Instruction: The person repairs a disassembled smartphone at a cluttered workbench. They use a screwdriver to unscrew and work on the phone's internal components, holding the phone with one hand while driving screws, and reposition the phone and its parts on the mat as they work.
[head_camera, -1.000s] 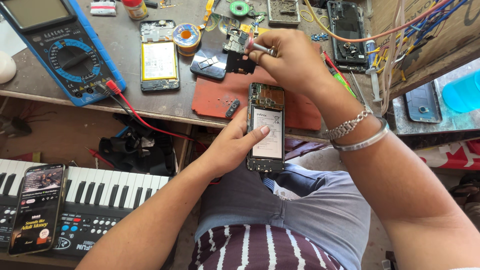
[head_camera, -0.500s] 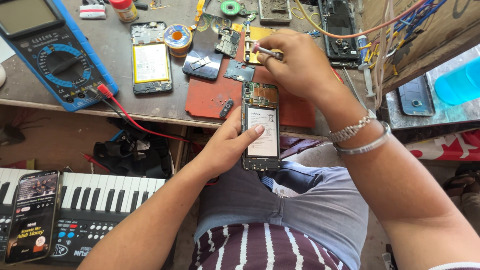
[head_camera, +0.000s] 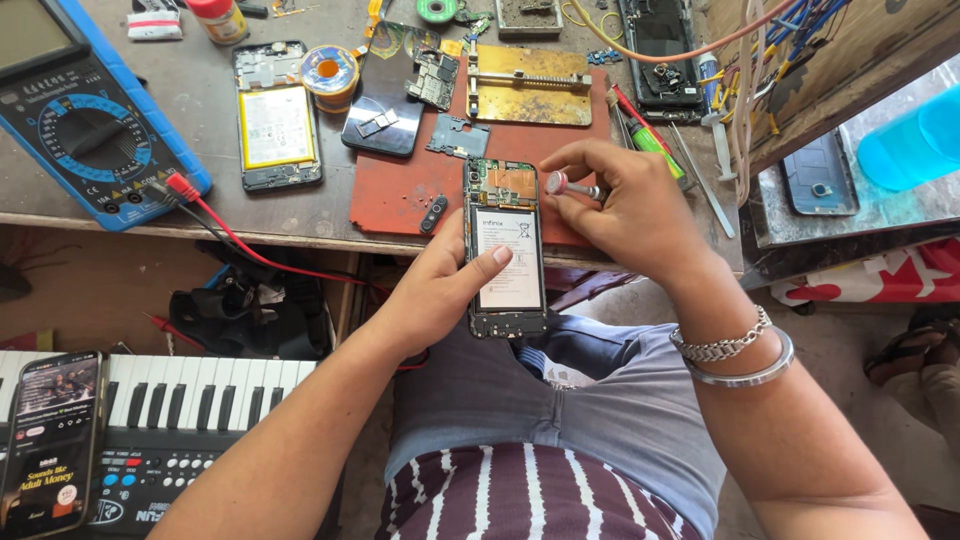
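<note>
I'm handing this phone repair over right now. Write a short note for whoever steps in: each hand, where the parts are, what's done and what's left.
Left hand: grips the opened phone over the lap at the table edge, thumb on its white battery.
Right hand: holds a small screwdriver, its tip hidden in the hand, beside the phone's upper board.
Parts: red mat holds loose screws, a small cover plate and a camera piece.
Done: back cover off, board and battery exposed.
Left: cannot tell which screws remain; check the board area before continuing.
</note>
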